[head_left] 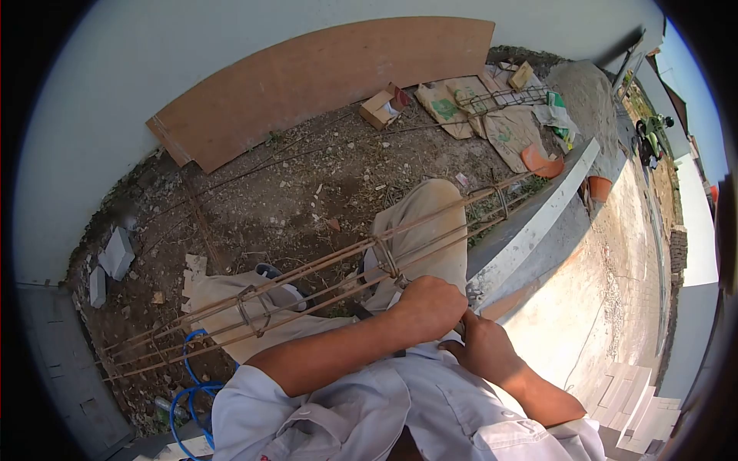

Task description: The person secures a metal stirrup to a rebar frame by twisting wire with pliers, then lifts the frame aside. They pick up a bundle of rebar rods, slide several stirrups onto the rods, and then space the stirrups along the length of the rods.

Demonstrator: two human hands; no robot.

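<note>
A long cage of rusty steel bars (pixel 307 270) with square stirrups lies across my thighs, slanting from lower left to upper right. My left hand (pixel 432 307) is closed in a fist beside the lower bars, near a stirrup (pixel 387 257); what it grips is too small to name. Just right of it, my right hand (pixel 486 347) is closed too, its fingers curled near my left knuckles around something dark and mostly hidden. Both hands are close together above my lap.
A wooden board (pixel 323 77) leans on the wall. Around the dirt ground are an open carton (pixel 382 107), paper sacks (pixel 503 134), an orange bucket (pixel 600 188), a blue hose (pixel 178 407) and grey blocks (pixel 117 253). A concrete ledge (pixel 538 219) runs at my right.
</note>
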